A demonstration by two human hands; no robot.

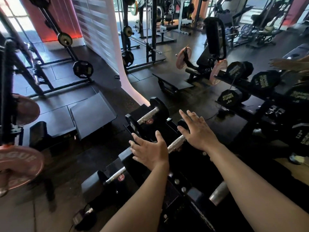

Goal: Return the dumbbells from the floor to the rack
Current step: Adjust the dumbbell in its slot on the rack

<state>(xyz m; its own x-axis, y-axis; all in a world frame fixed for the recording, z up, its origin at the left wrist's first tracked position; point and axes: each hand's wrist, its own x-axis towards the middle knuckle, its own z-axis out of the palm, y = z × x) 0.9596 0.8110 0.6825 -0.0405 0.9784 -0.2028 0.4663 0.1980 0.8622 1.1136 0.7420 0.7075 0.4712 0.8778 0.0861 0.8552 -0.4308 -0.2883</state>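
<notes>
Hands first: my left hand [150, 150] and right hand [196, 131] hover spread wide and empty at centre frame over the rack [180, 190], holding nothing. Between them a chrome-handled dumbbell [176, 144] lies seated on its tier, probably just set down, with another dumbbell [148, 115] beyond. Floor [103, 77] at upper left offers turning room.
</notes>
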